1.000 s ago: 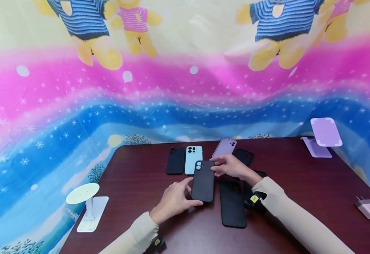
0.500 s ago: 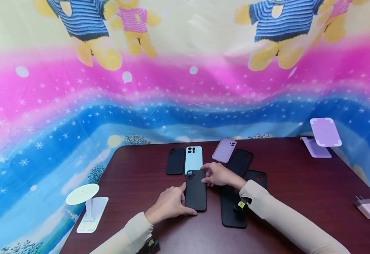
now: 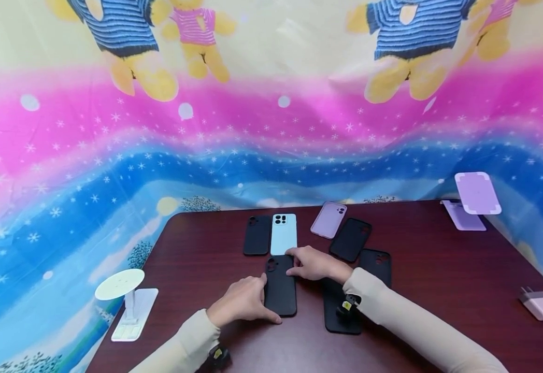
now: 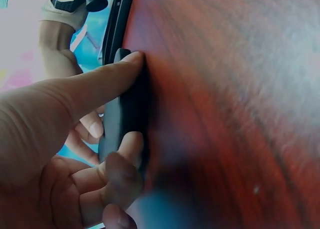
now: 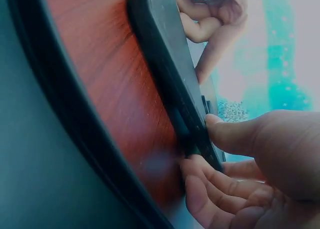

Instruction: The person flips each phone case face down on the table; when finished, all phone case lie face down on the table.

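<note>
A black phone case (image 3: 281, 295) with a camera cutout at its upper left lies back up, flat and low at the tabletop, between my hands. My left hand (image 3: 240, 300) holds its lower left corner, the thumb along the bottom edge and the fingers at the left side. At the upper right edge, my right hand (image 3: 317, 263) pinches it between thumb and fingers. The left wrist view shows the case's dark side wall (image 4: 135, 109) under the left thumb and fingers. In the right wrist view, the right thumb presses the case (image 5: 167, 44) from above, with fingertips at its lower edge.
Beyond it lie a dark case (image 3: 256, 235) and a light blue case (image 3: 284, 235). To the right are a lilac case (image 3: 329, 221) and black cases (image 3: 351, 239), one partly under my right forearm. A white stand (image 3: 129, 305), purple stand (image 3: 477, 192) and charger (image 3: 542, 304) stand farther out.
Both hands have brought the black phone case down toward the table, nearer and slightly left, to just below the light blue case. The right forearm now covers part of another black case.
</note>
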The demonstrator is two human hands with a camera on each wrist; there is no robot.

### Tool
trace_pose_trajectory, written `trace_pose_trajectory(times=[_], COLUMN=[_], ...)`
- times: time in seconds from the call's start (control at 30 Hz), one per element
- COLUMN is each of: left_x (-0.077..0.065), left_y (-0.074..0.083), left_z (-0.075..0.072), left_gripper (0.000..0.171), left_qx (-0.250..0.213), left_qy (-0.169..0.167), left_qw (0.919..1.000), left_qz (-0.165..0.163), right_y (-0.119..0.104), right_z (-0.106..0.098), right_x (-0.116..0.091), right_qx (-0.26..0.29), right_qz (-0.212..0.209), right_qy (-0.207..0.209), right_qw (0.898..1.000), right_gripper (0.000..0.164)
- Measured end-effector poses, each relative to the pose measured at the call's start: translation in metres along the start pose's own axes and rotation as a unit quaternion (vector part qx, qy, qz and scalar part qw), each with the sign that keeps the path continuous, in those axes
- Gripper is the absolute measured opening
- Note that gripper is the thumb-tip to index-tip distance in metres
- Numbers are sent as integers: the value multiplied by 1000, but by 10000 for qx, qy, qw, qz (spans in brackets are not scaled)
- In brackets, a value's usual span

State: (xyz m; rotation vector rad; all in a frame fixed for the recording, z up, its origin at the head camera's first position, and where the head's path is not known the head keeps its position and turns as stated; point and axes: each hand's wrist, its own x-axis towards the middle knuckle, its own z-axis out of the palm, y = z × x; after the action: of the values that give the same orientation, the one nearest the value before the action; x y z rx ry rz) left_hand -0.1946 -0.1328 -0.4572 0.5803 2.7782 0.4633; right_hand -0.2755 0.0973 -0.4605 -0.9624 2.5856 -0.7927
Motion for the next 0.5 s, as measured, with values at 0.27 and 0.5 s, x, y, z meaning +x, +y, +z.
trace_pose_trajectory(times=[0.27, 0.5], left_x=[0, -1], left_y=[-1, -3], left_z=[-9, -12], left_gripper=[109, 96], left_qx=[193, 358], left_qy=[-221, -233], left_qw=[9995, 9989], left_qz=[-105, -180], right_y=[2, 0], right_z=[8, 10], right_x=[3, 2], right_qx=[-128, -304], right_qz=[-275, -346], right_qy=[20, -125], right_qw=[9995, 9989], right_gripper=[47, 63])
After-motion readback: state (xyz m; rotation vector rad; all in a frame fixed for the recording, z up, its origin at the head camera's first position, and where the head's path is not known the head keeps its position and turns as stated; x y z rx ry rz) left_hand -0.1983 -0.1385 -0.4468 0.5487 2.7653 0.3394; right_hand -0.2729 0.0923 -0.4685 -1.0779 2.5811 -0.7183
